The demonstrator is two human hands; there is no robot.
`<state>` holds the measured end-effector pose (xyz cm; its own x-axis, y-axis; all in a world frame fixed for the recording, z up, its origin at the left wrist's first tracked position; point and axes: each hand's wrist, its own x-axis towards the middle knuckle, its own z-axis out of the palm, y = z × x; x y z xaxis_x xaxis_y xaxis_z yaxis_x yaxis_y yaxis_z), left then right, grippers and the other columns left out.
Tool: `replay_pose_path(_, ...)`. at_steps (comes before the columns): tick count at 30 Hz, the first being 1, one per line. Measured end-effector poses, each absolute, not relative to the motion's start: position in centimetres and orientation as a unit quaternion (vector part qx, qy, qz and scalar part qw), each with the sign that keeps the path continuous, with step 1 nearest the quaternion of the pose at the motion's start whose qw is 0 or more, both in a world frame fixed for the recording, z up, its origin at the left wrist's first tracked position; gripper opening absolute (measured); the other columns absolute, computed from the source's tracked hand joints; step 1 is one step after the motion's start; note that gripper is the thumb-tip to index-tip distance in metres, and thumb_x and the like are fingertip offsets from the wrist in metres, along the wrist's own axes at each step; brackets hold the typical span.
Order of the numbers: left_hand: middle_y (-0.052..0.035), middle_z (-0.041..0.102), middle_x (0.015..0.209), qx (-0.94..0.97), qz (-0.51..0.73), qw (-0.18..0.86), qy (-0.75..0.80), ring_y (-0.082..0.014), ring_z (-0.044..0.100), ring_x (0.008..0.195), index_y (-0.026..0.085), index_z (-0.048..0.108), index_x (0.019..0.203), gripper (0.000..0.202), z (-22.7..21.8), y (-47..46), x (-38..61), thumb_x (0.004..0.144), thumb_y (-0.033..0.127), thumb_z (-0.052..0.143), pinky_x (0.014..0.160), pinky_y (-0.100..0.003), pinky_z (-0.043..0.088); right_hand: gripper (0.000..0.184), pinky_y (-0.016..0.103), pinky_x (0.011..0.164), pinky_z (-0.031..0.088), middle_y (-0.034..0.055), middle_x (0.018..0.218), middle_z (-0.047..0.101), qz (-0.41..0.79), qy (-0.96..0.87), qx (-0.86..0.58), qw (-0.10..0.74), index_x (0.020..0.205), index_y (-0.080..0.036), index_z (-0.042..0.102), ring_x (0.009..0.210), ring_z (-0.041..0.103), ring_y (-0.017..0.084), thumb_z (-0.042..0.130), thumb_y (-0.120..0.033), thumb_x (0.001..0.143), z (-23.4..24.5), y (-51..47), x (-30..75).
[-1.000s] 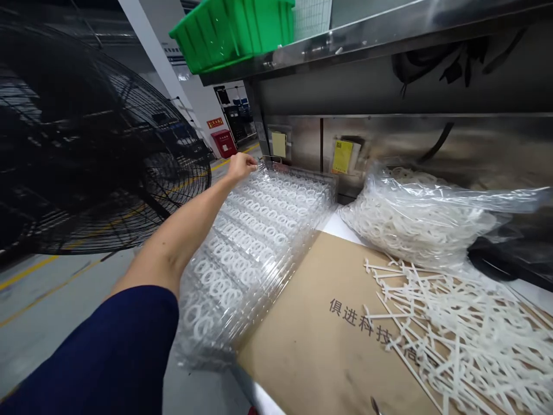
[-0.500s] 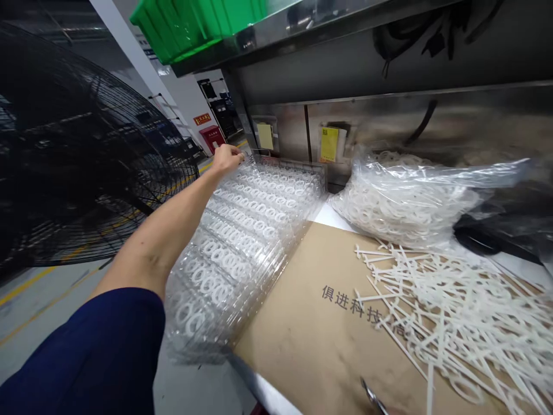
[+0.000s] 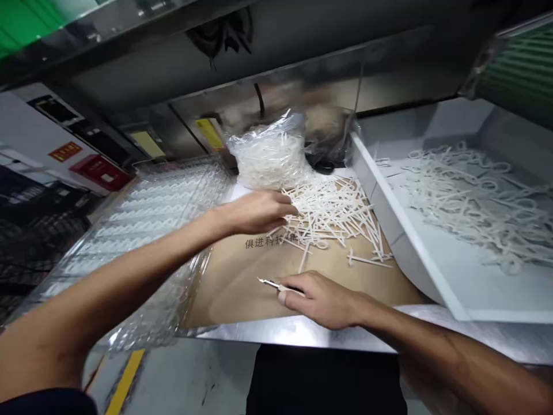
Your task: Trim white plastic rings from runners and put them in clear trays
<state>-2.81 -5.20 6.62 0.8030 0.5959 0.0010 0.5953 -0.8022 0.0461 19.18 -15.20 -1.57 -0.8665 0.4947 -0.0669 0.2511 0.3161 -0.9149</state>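
Observation:
My left hand (image 3: 254, 211) reaches over the brown cardboard sheet (image 3: 233, 282) to the edge of a heap of white plastic sticks (image 3: 332, 216); its fingers are curled, and I cannot see whether they hold a piece. My right hand (image 3: 322, 300) rests low on the cardboard, closed on a small metal cutter (image 3: 270, 283) whose tip points left. Left of the cardboard lies a stack of clear blister trays (image 3: 147, 213) with white rings in their pockets.
A clear bag of white parts (image 3: 270, 153) stands behind the heap. A white tray (image 3: 415, 242) with more white pieces lies tilted at the right. A steel shelf (image 3: 173, 23) hangs overhead. The steel bench edge (image 3: 311, 335) runs along the front.
My left hand left the far corner of the blister trays and came right to the stick heap. The view swung right, showing the white tray and my right hand with the cutter.

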Motion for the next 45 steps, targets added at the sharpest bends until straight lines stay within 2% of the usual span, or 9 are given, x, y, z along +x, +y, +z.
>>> replay_pose_path(7, -0.0079, 0.074, 0.1, 0.952, -0.151, 0.081, 0.253, -0.0201, 0.069, 0.084, 0.018, 0.072, 0.107, 0.014, 3.5, -6.4, 7.2, 0.096, 0.022, 0.063, 0.067, -0.029, 0.044, 0.038, 0.029, 0.058, 0.028, -0.0015, 0.068, 0.056, 0.53, -0.807, -0.233, 0.119, 0.074, -0.019, 0.056, 0.061, 0.049, 0.014, 0.051, -0.042, 0.103, -1.7, -15.5, 19.3)
replay_pose_path(10, -0.0071, 0.076, 0.098, 0.944, -0.15, 0.106, 0.274, -0.0187, 0.069, 0.082, 0.018, 0.073, 0.113, 0.024, 4.0, -6.1, 7.4, 0.094, 0.014, 0.059, 0.068, -0.028, 0.044, 0.04, 0.029, 0.057, 0.029, 0.0007, 0.071, 0.06, 0.525, -0.81, -0.232, 0.119, 0.077, -0.019, 0.061, 0.062, 0.05, 0.015, 0.05, -0.048, 0.102, -1.8, -15.4, 19.3)
replay_pose_path(13, -0.0072, 0.077, 0.1, 0.936, -0.034, 0.11, 0.333, -0.0163, 0.068, 0.081, 0.018, 0.075, 0.12, 0.032, 5.5, -5.3, 5.7, 0.095, 0.013, 0.056, 0.072, -0.027, 0.046, 0.042, 0.029, 0.058, 0.03, 0.0025, 0.073, 0.063, 0.517, -0.818, -0.221, 0.121, 0.078, -0.018, 0.064, 0.063, 0.05, 0.016, 0.05, -0.051, 0.101, -1.9, -15.6, 19.3)
replay_pose_path(17, -0.0077, 0.077, 0.098, 0.85, 0.178, 0.153, 0.472, -0.0154, 0.065, 0.077, 0.019, 0.08, 0.115, 0.028, 6.4, -5.2, 1.8, 0.093, 0.033, 0.07, 0.069, -0.027, 0.048, 0.043, 0.03, 0.058, 0.028, 0.0035, 0.074, 0.064, 0.503, -0.833, -0.196, 0.124, 0.076, -0.018, 0.062, 0.063, 0.049, 0.016, 0.05, -0.05, 0.101, -1.9, -16.0, 19.3)
replay_pose_path(21, -0.0099, 0.077, 0.098, 0.682, 0.329, 0.31, 0.575, -0.019, 0.07, 0.08, 0.015, 0.078, 0.119, 0.052, 3.2, -8.8, -1.7, 0.078, 0.046, 0.087, 0.072, -0.03, 0.056, 0.041, 0.029, 0.058, 0.028, 0.0037, 0.077, 0.065, 0.491, -0.842, -0.186, 0.127, 0.08, -0.017, 0.064, 0.065, 0.049, 0.016, 0.05, -0.05, 0.102, -2.1, -16.0, 19.2)
replay_pose_path(24, -0.0103, 0.078, 0.095, 0.592, 0.364, 0.36, 0.623, -0.0231, 0.075, 0.087, 0.013, 0.075, 0.12, 0.06, -0.6, -13.2, -3.6, 0.074, 0.05, 0.089, 0.08, -0.034, 0.06, 0.039, 0.029, 0.059, 0.028, 0.0031, 0.076, 0.064, 0.485, -0.844, -0.187, 0.133, 0.08, -0.017, 0.063, 0.065, 0.049, 0.016, 0.051, -0.047, 0.102, -2.5, -15.9, 19.0)
replay_pose_path(30, -0.0064, 0.076, 0.097, 0.605, 0.341, 0.286, 0.66, -0.0172, 0.068, 0.079, 0.016, 0.074, 0.112, 0.039, -4.5, -19.7, -5.6, 0.084, 0.043, 0.081, 0.071, -0.027, 0.054, 0.028, 0.03, 0.066, 0.031, 0.0014, 0.081, 0.061, 0.497, -0.839, -0.171, 0.143, 0.083, -0.018, 0.059, 0.074, 0.05, 0.017, 0.055, -0.038, 0.101, -2.5, -15.9, 19.0)
replay_pose_path(36, -0.0067, 0.076, 0.103, 0.718, 0.256, 0.164, 0.627, -0.0189, 0.069, 0.086, 0.02, 0.074, 0.118, 0.027, -4.5, -20.7, -5.7, 0.096, 0.035, 0.068, 0.081, -0.032, 0.054, 0.029, 0.03, 0.068, 0.034, -0.0022, 0.077, 0.054, 0.524, -0.822, -0.178, 0.132, 0.079, -0.019, 0.052, 0.072, 0.049, 0.015, 0.052, -0.032, 0.104, -1.7, -15.5, 19.2)
replay_pose_path(45, -0.0051, 0.076, 0.092, 0.637, 0.448, 0.124, 0.615, -0.013, 0.066, 0.075, 0.017, 0.076, 0.11, 0.023, -5.7, -22.2, -4.8, 0.094, 0.032, 0.075, 0.069, -0.024, 0.052, 0.032, 0.027, 0.064, 0.037, -0.0025, 0.078, 0.052, 0.612, -0.743, -0.243, 0.122, 0.092, -0.02, 0.057, 0.069, 0.048, 0.014, 0.046, -0.044, 0.11, -1.7, -15.9, 19.5)
